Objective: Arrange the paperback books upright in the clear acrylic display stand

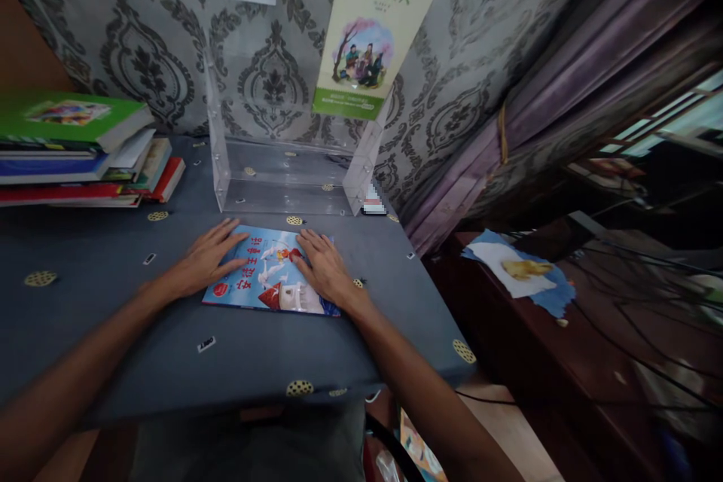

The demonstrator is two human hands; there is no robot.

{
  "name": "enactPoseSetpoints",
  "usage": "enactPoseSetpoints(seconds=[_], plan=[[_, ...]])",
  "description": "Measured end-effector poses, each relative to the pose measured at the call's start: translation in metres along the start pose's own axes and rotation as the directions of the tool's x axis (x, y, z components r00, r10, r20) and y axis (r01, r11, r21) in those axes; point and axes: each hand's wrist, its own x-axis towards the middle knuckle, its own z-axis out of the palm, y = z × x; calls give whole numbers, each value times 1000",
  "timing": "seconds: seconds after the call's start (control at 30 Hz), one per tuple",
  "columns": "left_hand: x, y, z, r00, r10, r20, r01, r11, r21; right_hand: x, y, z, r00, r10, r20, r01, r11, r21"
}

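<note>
Fingers of our left hand (202,262), right of the pile (62,120), rest spread and released on the left end of the book (291,297). It lies flat on the worktop (254,361), cover up, between our hands, its long axis running left to right, in front of the clear rack (221,192). Our right hand (327,267) rests over its right end, fingers also released; both hands touch it, neither is nearer.
</note>
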Motion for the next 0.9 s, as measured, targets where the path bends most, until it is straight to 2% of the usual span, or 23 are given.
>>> enactPoseSetpoints(seconds=[0.13,0.23,0.43,0.63,0.77,0.9], plan=[[-14,-4,-15,975,125,183,-121,992,-33,-2,-1,-2,999,47,-18,-48,997,-57],[-16,-6,-19,966,159,203,-151,987,-55,-10,-6,-8,997,66,-48,-72,988,-135],[-3,-10,-19,980,191,64,-191,982,-6,-56,-22,-23,978,190,-89,-208,924,-320],[17,11,-10,982,174,-78,-172,985,27,-103,-41,-22,965,191,-182,-246,901,-357],[29,23,-4,978,166,-127,-171,985,-26,-104,-42,-30,965,204,-167,-247,920,-303],[30,34,0,977,114,-180,-123,991,-42,-78,-38,-45,975,183,-124,-208,951,-228]])
